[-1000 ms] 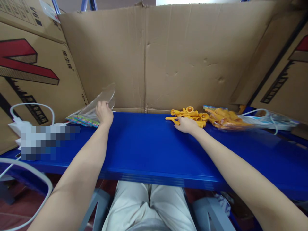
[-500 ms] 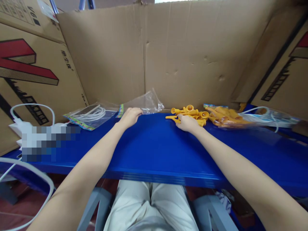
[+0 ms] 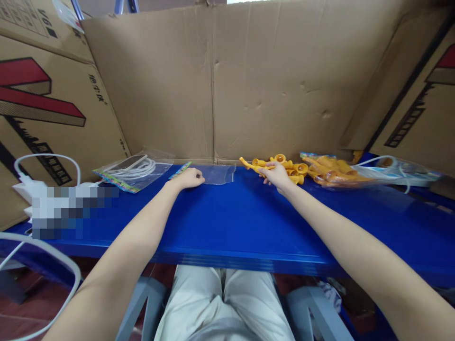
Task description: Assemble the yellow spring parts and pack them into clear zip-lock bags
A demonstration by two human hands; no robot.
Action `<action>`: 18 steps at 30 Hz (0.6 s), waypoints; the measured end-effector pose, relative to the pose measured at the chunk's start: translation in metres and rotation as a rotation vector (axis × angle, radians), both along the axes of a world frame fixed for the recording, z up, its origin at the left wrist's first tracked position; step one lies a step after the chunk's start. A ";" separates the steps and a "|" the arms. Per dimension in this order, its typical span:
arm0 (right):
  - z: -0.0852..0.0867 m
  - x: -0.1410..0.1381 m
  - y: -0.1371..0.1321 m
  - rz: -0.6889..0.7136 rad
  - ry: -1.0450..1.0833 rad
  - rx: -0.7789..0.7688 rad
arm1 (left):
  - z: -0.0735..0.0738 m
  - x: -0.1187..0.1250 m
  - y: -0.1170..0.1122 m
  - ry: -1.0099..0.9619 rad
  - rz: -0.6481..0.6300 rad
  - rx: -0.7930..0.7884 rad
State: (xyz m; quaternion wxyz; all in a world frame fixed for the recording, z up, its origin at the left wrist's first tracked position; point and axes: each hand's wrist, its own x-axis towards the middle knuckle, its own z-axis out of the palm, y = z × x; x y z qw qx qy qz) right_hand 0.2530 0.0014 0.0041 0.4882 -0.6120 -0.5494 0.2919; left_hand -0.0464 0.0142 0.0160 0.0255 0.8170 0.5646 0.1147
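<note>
My left hand (image 3: 191, 178) rests on the blue table with its fingers curled closed on a clear plastic bag (image 3: 219, 174). The bag lies nearly flat, and its coloured header strip (image 3: 182, 169) shows behind the hand. My right hand (image 3: 277, 176) grips a yellow toy blow pipe (image 3: 250, 165), its stem pointing left and slightly raised. Right behind and beside that hand is a pile of yellow blow pipes (image 3: 299, 169) with round cups. Part of the held pipe is hidden by my fingers.
A bagged white cable (image 3: 142, 168) lies at the left, near a white power strip (image 3: 39, 192). Yellow pieces in a clear bag (image 3: 336, 171) sit right of the pile, before another packet with a white cable (image 3: 408, 176). Cardboard (image 3: 277, 80) walls the back.
My right hand has lifted a blow pipe slightly out of the pile. The plastic bag, raised before, now lies flat, and my left hand has moved a little down and left.
</note>
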 end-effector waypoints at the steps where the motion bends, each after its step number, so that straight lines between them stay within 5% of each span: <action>1: 0.000 -0.001 0.000 0.008 0.072 -0.008 | 0.001 0.001 -0.001 0.007 0.017 0.004; 5: -0.001 -0.004 0.000 0.071 0.163 0.085 | 0.000 -0.001 0.000 0.022 0.057 0.014; 9: -0.006 -0.007 0.000 0.197 -0.043 0.258 | -0.004 -0.008 0.008 0.013 0.046 0.010; 18: -0.018 -0.017 -0.007 0.367 -0.523 0.262 | -0.009 -0.017 0.015 -0.018 0.073 -0.011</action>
